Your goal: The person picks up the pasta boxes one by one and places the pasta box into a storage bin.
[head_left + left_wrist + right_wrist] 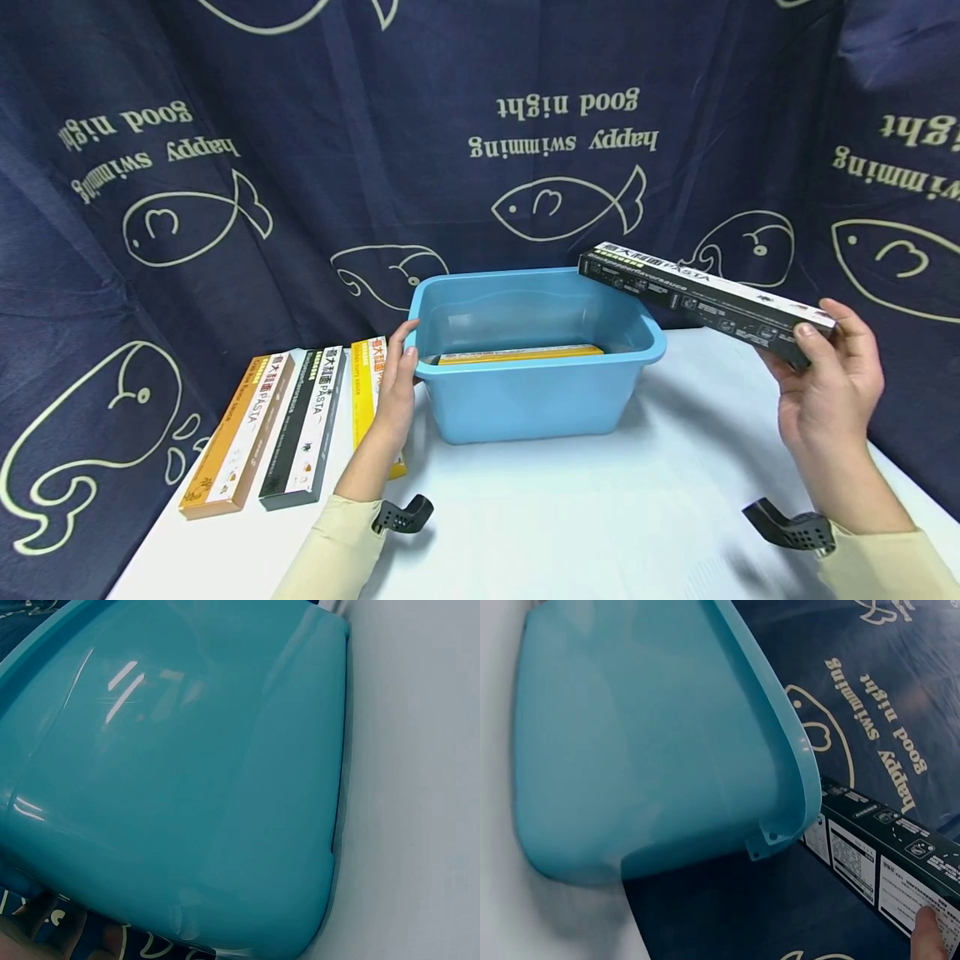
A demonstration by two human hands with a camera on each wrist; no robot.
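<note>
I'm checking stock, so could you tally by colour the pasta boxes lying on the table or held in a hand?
Orange pasta box: 1
Black pasta boxes: 2
Yellow pasta box: 1
Total: 4

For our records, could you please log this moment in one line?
left hand: touching blue bin at rim; right hand: holding black-pepper pasta box; in bin: yellow box; left of bin: three pasta boxes

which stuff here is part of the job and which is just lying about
Likely part of the job:
black pasta box, in the right hand
blue bin, left hand at its rim
yellow box inside it

Seemingly just lying about, though the boxes may belong:
orange box
dark green box
other yellow box
</note>
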